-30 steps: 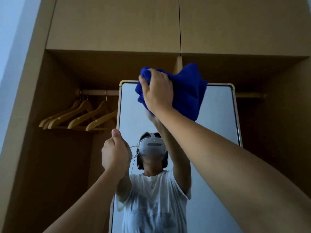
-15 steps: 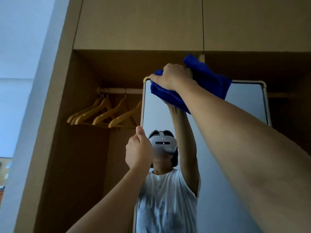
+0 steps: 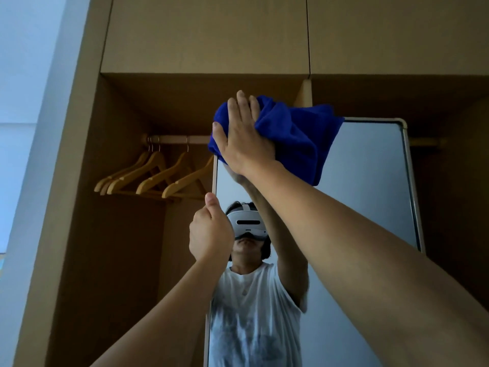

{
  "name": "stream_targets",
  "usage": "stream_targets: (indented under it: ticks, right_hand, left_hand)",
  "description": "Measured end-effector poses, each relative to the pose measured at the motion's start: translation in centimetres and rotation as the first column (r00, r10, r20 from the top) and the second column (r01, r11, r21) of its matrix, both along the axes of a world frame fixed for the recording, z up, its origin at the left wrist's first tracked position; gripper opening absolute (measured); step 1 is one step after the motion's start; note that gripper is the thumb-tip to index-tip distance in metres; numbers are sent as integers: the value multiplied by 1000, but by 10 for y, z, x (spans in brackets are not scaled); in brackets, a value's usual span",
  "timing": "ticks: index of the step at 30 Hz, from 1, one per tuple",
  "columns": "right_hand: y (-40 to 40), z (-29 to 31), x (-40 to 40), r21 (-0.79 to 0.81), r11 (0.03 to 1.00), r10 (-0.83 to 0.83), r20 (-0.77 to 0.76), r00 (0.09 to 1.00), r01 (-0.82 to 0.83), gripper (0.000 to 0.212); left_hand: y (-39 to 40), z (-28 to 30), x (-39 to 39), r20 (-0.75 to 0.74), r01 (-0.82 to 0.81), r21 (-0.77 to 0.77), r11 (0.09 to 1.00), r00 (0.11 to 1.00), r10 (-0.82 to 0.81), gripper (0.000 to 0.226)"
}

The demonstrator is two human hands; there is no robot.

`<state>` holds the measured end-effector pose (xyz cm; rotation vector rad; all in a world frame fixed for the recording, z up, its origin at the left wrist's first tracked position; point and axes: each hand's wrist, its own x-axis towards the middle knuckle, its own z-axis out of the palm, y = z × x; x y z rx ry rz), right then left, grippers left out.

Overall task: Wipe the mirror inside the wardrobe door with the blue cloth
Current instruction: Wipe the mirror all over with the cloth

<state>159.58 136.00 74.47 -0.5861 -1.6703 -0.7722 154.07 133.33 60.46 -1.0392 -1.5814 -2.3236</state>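
A tall mirror point(image 3: 370, 186) with a pale rounded frame stands upright in the open wardrobe. The blue cloth point(image 3: 299, 139) is pressed flat against the mirror's top left corner under my right hand point(image 3: 243, 136), whose palm lies on it with fingers stretched upward. The cloth hangs down to the right of that hand. My left hand point(image 3: 210, 231) is closed around the mirror's left edge at about mid height, thumb up. The glass reflects a person in a white shirt wearing a headset.
Several wooden hangers point(image 3: 156, 176) hang on a rail point(image 3: 180, 139) in the left compartment of the wardrobe. Closed upper cabinet doors point(image 3: 206, 33) sit above. A pale wall point(image 3: 29, 102) lies at the left. The right compartment point(image 3: 455, 181) is dark.
My right hand slid the cloth along the mirror's top edge toward the left corner, then flattened from a fist to an open palm. The left hand kept its grip on the edge.
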Motion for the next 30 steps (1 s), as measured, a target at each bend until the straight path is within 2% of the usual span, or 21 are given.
stream_targets:
  ticks: [7,11,13,15,17,20,21,24,27,30]
  right_hand:
    - [-4,-30,3,29,995,-95,31,995,94,63]
    - [-9,-72,7,50,994,-96,75,993,92,63]
    - [-11,-90,7,47,992,-117,84,990,114,63]
    - [-12,-99,8,50,991,-128,62,990,125,62]
    - [-14,-102,11,39,995,-96,64,993,93,62]
    - [-10,-111,15,-5,1000,-20,130,991,21,65]
    - [-8,-117,16,-23,1000,2,155,988,2,67]
    - [0,-127,19,-48,998,40,223,974,-30,72]
    - [9,-111,25,-13,1000,-9,289,957,13,76]
    - [15,-85,31,-18,999,-35,312,949,43,80]
  left_hand:
    - [-1,0,-1,-4,7,15,1000,1000,-7,55]
    - [6,-1,-5,-12,72,64,995,997,-71,56]
    - [8,-3,-9,-39,171,105,980,985,-168,52]
    - [6,-6,-10,-16,361,188,914,931,-364,49]
    - [2,-10,-12,-27,535,264,802,835,-549,45]
    - [1,-25,-20,-84,688,302,660,709,-701,34]
    - [3,-31,-23,-79,708,295,642,687,-722,32]
    - [9,-43,-29,-19,648,264,714,744,-668,29]
    - [18,-43,-24,36,548,303,779,811,-584,31]
    - [32,-43,-22,33,307,275,911,944,-328,41]
